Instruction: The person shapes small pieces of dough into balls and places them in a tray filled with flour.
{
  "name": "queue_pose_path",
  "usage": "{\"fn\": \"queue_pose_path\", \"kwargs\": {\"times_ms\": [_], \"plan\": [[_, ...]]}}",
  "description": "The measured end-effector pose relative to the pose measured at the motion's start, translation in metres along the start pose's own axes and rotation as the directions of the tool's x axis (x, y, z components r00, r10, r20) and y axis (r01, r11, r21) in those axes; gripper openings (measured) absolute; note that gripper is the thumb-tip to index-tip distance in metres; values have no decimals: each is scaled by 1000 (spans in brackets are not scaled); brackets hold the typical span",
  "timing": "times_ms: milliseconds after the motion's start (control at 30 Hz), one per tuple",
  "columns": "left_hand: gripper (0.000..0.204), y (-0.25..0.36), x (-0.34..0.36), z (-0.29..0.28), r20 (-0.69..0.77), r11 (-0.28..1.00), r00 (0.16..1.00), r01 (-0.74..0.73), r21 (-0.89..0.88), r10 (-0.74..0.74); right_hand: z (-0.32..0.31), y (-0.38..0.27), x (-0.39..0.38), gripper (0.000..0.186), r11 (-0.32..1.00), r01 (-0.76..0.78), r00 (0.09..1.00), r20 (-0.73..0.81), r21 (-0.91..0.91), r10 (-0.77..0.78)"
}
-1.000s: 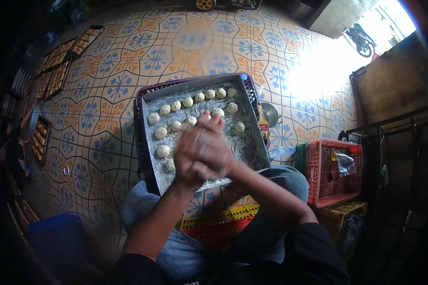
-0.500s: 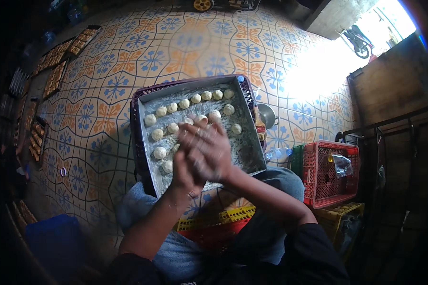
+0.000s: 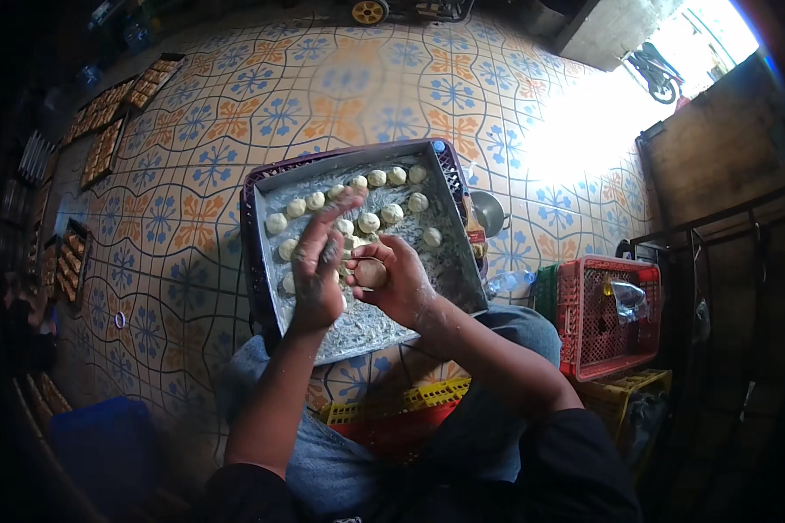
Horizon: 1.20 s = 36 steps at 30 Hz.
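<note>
A floured metal tray [image 3: 371, 344] holds several rows of pale dough balls [image 3: 392, 212] and rests on a purple plastic crate [image 3: 449, 166] between my knees. My left hand [image 3: 320, 257] is raised over the tray's left half, open and dusted with flour, its fingers stretched upward. Just right of it, my right hand [image 3: 391, 281] curls its fingers round a round, shaded dough ball [image 3: 371, 274]. Some balls behind my hands are hidden.
Red [image 3: 602, 349] and yellow [image 3: 615, 392] crates stand at right, a bottle [image 3: 510, 283] and metal pan [image 3: 493, 209] beside the tray. Trays of pastries [image 3: 103, 152] lie at left, near another person [image 3: 30, 309]. A blue container [image 3: 100, 444] sits lower left.
My clasped, moving hands have separated: the left has turned upright and opened out to the left, while the right has lowered slightly, showing the ball held in its fingers.
</note>
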<state>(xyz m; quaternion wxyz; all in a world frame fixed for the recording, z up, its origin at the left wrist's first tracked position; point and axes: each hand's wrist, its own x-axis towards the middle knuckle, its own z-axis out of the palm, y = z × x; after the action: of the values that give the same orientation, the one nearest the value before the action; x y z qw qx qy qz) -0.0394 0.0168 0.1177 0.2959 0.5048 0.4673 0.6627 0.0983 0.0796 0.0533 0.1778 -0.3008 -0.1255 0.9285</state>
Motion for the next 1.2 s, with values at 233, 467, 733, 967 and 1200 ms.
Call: {"fn": "queue_pose_path", "kwargs": {"times_ms": [233, 467, 733, 967, 1200], "plan": [[44, -5, 4, -33, -263, 932, 919, 215, -291, -294, 22, -87, -62, 33, 599, 646, 670, -27, -473, -742], [43, 0, 11, -25, -227, 791, 842, 320, -522, -490, -130, -79, -51, 22, -125, 342, 246, 218, -931, -944], [40, 9, 1, -47, -289, 785, 807, 308, -537, -515, -78, -86, -51, 32, -184, 422, 24, 213, -888, -977], [39, 2, 0, -43, -266, 772, 801, 338, -538, -536, -147, -63, -29, 44, -582, -394, 761, 102, -711, -641], [39, 5, 1, -41, -232, 761, 797, 378, -528, -557, -209, -52, -22, 49, -822, -332, 828, 275, -462, -489]]}}
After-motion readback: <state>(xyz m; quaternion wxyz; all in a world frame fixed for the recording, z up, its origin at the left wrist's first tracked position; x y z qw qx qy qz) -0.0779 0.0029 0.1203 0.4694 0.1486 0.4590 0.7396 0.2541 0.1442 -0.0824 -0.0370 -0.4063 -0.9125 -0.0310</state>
